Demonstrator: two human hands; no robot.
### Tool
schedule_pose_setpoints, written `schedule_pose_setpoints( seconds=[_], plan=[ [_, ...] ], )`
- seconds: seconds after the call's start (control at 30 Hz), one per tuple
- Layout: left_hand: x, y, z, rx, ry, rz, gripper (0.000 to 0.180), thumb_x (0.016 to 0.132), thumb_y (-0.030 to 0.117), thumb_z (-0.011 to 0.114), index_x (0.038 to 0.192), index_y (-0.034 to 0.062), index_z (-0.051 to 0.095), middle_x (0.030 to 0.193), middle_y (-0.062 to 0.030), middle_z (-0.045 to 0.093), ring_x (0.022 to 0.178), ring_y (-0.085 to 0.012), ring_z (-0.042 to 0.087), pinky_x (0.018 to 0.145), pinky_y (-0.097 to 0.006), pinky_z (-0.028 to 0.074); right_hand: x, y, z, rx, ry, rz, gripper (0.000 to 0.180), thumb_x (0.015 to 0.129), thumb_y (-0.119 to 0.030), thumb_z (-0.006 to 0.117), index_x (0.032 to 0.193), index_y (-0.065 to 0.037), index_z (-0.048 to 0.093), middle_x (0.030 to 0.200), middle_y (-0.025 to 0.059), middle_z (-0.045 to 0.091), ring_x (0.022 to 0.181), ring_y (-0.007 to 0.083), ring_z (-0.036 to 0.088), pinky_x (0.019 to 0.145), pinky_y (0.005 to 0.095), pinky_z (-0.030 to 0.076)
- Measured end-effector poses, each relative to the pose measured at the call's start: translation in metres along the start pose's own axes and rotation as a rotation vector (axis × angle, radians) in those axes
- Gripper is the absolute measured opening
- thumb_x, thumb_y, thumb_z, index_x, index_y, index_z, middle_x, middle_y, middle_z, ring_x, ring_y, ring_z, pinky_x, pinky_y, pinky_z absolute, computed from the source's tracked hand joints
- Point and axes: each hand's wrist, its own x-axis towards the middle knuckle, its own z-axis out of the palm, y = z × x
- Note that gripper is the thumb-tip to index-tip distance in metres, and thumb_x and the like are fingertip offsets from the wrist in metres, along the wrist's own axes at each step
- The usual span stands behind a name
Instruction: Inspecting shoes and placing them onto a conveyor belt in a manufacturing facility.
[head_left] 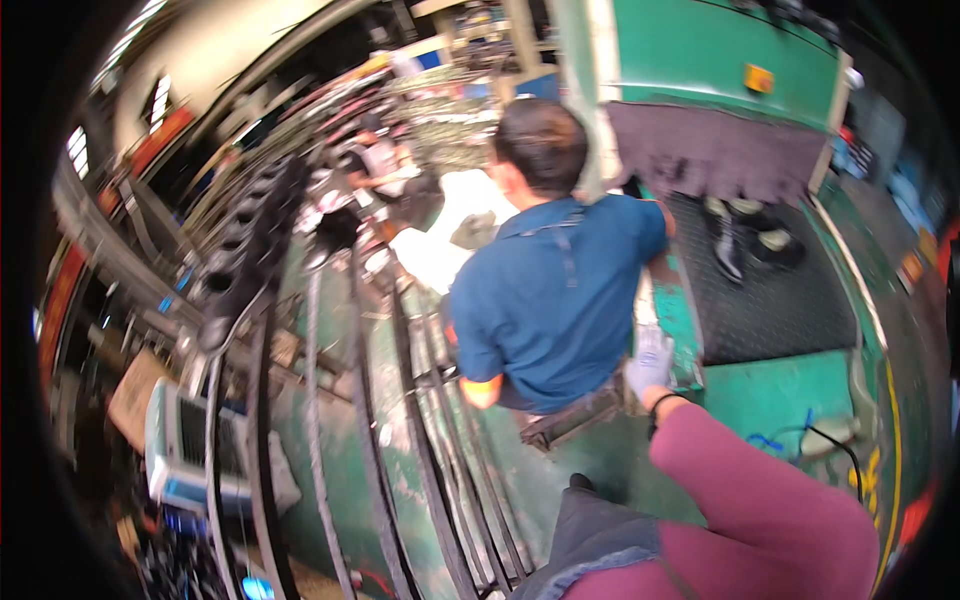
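The right hand (650,362) wears a pale lilac-grey glove, with a black wristband (655,412) and a plum sleeve (760,485). The shoe-like pieces (728,250) are black with pale patches, the belt (780,320) black and finely dotted, the curtain (715,150) purplish grey, the machine panel (690,50) green, the co-worker's shirt (560,295) blue.

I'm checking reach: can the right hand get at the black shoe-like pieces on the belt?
Probably yes, with a forward stretch: the gloved right hand is at the green machine edge, and bare black belt leads toward the shoe-like pieces. The co-worker's arm is left of them.
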Motion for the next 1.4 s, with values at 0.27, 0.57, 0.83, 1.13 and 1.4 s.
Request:
schedule_pose_setpoints(
  seconds=[0.27, 0.57, 0.83, 1.13, 1.4],
  plan=[
    [-0.008, -0.004, -0.007, 0.137, 0.008, 0.250, 0.034, 0.105, 0.031, 0.060, 0.121, 0.0029, 0.070, 0.112, -0.0154, 0.073, 0.098, -0.0292, 0.068, 0.087, -0.038, 0.053, 0.007, -0.012, -0.012, -0.038, -0.038, -0.025, 0.073, 0.085, -0.024, 0.061, 0.153, -0.007, 0.042, 0.159, 0.0131, 0.040, 0.148, 0.0295, 0.034, 0.121, 0.0547, 0.024],
    [-0.010, 0.007, -0.002, 0.191, 0.085, 0.236, 0.034, 0.104, 0.034, 0.060, 0.118, 0.0055, 0.072, 0.111, -0.0137, 0.074, 0.096, -0.0281, 0.068, 0.085, -0.037, 0.053, 0.005, -0.010, -0.013, -0.093, -0.109, -0.030, 0.052, 0.085, -0.024, 0.064, 0.137, -0.018, 0.062, 0.160, 0.0138, 0.037, 0.149, 0.0310, 0.032, 0.120, 0.0568, 0.023],
    [-0.008, 0.006, 0.008, 0.125, 0.122, 0.124, 0.038, 0.103, 0.042, 0.060, 0.114, 0.0098, 0.076, 0.106, -0.0113, 0.076, 0.090, -0.0281, 0.071, 0.077, -0.037, 0.055, 0.005, 0.004, -0.010, -0.026, -0.045, -0.035, 0.043, 0.076, -0.027, 0.071, 0.118, -0.018, 0.071, 0.159, 0.0165, 0.037, 0.148, 0.0318, 0.032, 0.120, 0.0557, 0.023],
    [-0.003, -0.007, 0.003, 0.152, 0.162, 0.178, 0.034, 0.102, 0.039, 0.063, 0.108, 0.0098, 0.078, 0.098, -0.0106, 0.077, 0.080, -0.0264, 0.072, 0.071, -0.037, 0.056, 0.004, -0.020, -0.012, -0.129, -0.146, -0.056, 0.050, 0.079, -0.030, 0.069, 0.127, -0.020, 0.066, 0.164, 0.0126, 0.032, 0.151, 0.0296, 0.028, 0.121, 0.0552, 0.021],
    [-0.004, -0.011, 0.005, 0.226, 0.188, 0.221, 0.038, 0.102, 0.044, 0.062, 0.113, 0.0109, 0.077, 0.093, -0.0085, 0.077, 0.071, -0.0224, 0.070, 0.064, -0.033, 0.054, 0.005, -0.016, -0.018, -0.138, -0.172, -0.039, 0.049, 0.081, -0.032, 0.068, 0.128, -0.020, 0.065, 0.164, 0.0128, 0.031, 0.153, 0.0295, 0.026, 0.122, 0.0546, 0.021]
  ],
)
